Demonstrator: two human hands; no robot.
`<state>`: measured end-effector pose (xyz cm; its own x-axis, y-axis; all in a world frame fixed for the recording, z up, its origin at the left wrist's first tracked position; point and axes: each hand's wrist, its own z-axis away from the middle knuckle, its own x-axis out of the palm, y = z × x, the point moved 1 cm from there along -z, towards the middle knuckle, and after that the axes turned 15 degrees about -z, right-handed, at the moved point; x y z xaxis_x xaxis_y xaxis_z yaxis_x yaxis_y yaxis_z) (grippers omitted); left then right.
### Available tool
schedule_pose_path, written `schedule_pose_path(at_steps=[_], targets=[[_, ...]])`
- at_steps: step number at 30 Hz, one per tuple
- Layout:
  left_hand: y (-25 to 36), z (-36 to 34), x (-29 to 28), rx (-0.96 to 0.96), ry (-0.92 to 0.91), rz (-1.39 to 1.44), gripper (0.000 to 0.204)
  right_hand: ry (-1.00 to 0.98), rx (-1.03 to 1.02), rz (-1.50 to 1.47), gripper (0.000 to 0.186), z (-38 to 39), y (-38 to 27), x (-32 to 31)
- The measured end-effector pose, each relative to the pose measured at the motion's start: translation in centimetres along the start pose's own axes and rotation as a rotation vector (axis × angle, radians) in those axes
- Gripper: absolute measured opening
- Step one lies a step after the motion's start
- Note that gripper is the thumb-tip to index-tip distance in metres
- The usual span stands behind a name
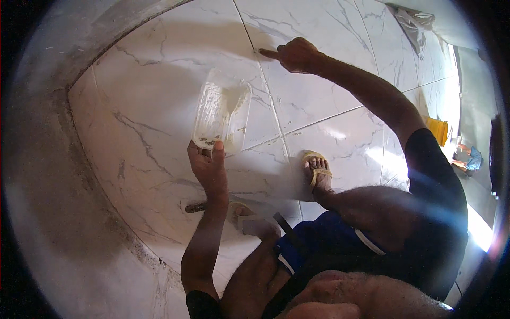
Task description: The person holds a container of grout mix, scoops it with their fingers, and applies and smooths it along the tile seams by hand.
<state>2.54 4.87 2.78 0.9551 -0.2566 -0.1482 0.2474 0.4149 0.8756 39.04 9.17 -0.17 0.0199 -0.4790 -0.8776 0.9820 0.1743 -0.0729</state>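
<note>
clear tub sits in left hand, right hand at tile joint

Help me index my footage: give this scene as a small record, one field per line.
Left hand: holds a clear plastic container, smeared inside
Right hand: finger extended to a tile joint; exact contact unclear
Floor: white tiles with grey veining
Footwear: yellowish thong sandal on the right foot
Beside left forearm: dark elongated object, kind unclear
</note>
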Motion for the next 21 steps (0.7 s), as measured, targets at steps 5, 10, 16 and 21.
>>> schedule_pose_path(at_steps=[5, 10, 16, 21], targets=[[0.0, 0.2, 0.0, -0.015, 0.008, -0.001, 0.056, -0.056, 0.042, 0.026, 0.067, -0.6, -0.2, -0.8], [-0.7, 0.1, -0.2, 0.058, -0.01, -0.009, 0.06, 0.004, 0.042, -0.013, 0.067, -0.8, 0.1, -0.7], [0.4, 0.5, 0.0, -0.004, -0.04, 0.005, 0.062, 0.057, 0.154, -0.203, 0.068, -0.7, 0.0, -0.5], [0.2, 0.5, 0.1, 0.032, -0.021, 0.075, 0.059, 0.212, 0.064, -0.896, 0.066, -0.5, -2.1, 0.6]])
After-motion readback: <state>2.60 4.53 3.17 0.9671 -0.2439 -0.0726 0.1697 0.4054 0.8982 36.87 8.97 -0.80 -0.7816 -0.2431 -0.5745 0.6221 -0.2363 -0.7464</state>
